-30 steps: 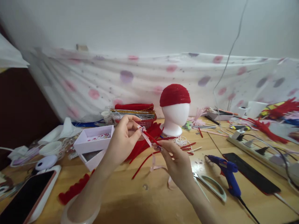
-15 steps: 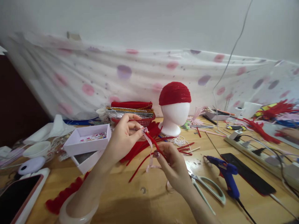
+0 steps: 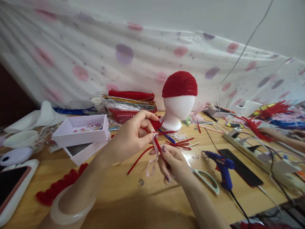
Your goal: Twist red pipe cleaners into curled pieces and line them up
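Observation:
Between thumb and index finger, my left hand (image 3: 135, 135) pinches the upper end of a red pipe cleaner (image 3: 157, 144). A thin pale pink ribbon (image 3: 148, 168) hangs down from that pinch, its lower part curling above the table. My right hand (image 3: 175, 162) is closed around the red pipe cleaner a little lower down, fingers curled under. Another red stem (image 3: 138, 161) slants out to the lower left, partly hidden by the hands. Beyond them stands a white foam head (image 3: 178, 109) wearing a red cap (image 3: 179, 84) of wound strands.
Scissors (image 3: 207, 181), a blue glue gun (image 3: 224, 167), a black phone-like slab (image 3: 240, 167) and a power strip (image 3: 250, 152) lie right. A gem box (image 3: 81, 136) and red basket (image 3: 124, 116) stand left and behind. Another person's arm (image 3: 281, 136) reaches in at far right.
The view has tilted down and turned slightly. My hands have come closer together on the pipe cleaner, and my right hand has rolled, showing more fingers. The other person's arm reaches further in.

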`<state>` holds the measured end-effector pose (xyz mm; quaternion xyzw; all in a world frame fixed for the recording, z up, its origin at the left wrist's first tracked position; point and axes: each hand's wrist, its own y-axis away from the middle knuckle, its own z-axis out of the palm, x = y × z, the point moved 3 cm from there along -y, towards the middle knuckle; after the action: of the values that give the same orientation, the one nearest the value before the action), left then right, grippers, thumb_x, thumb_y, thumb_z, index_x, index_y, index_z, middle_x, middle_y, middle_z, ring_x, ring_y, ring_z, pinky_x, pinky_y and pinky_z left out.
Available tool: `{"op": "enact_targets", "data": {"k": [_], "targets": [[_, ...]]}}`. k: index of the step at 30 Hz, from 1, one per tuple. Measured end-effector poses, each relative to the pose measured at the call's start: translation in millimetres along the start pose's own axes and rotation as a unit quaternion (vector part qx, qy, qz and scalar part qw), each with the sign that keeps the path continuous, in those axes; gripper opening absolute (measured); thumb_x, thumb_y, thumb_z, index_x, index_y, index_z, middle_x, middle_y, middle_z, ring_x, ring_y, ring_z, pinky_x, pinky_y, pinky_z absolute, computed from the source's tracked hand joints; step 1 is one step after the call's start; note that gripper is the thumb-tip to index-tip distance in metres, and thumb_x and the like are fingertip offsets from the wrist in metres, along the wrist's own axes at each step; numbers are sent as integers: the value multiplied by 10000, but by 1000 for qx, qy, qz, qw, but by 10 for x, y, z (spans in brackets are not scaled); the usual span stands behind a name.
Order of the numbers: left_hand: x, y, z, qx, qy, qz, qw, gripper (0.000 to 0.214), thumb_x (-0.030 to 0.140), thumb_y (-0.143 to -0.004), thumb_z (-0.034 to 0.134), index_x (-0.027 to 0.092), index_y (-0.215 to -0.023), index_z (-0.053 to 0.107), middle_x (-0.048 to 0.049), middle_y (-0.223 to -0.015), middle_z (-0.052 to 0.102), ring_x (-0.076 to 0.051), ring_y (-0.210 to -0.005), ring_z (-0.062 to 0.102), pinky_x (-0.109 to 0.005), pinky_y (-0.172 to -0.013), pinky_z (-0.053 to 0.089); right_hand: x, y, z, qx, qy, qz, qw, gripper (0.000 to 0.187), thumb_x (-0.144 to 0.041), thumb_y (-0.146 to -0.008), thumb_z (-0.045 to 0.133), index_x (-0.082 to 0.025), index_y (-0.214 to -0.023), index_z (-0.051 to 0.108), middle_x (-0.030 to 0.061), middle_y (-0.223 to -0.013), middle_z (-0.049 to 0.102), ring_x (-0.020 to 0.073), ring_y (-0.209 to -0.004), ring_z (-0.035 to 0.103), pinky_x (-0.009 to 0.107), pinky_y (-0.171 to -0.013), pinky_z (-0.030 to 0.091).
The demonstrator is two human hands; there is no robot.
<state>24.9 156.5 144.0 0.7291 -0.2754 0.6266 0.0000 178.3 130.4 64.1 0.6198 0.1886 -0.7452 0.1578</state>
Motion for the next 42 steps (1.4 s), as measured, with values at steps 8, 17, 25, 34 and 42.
{"op": "enact_targets", "data": {"k": [8,17,25,34,42], "targets": [[-24,-19,19,22,34,-9,999,344,128,-802,638,233,-1099,500,43,-794,629,-121,-700,666,-228,-639,523,10,6,20,17,0,0,1000,437,-541,-945,494,-129,-968,639,-98,-348,436,44,-261,247,167,-323,176],[-51,-56,91,32,43,-17,998,296,134,-797,632,222,-1052,509,54,-751,620,-123,-683,680,-232,-637,537,5,13,6,103,19,-36,994,474,-597,-906,514,-140,-886,639,-97,-326,410,48,-265,266,172,-329,185],[-47,-38,110,34,29,-17,999,312,153,-778,656,222,-1049,518,52,-750,618,-124,-641,672,-228,-588,521,-16,21,6,113,39,-39,992,488,-600,-906,503,-138,-864,653,-91,-326,412,50,-262,271,173,-326,206],[-63,-33,83,34,20,-8,999,348,116,-787,652,227,-1086,512,58,-736,640,-113,-678,669,-216,-644,519,-19,45,3,137,113,-78,981,444,-519,-963,456,-135,-859,652,-77,-368,449,63,-311,326,185,-369,265],[-93,-58,38,41,16,-13,999,383,130,-767,665,225,-1110,524,63,-734,611,-106,-649,651,-214,-615,509,0,23,11,115,113,-76,984,437,-537,-946,480,-144,-868,656,-92,-384,405,63,-320,307,196,-384,279]]}}
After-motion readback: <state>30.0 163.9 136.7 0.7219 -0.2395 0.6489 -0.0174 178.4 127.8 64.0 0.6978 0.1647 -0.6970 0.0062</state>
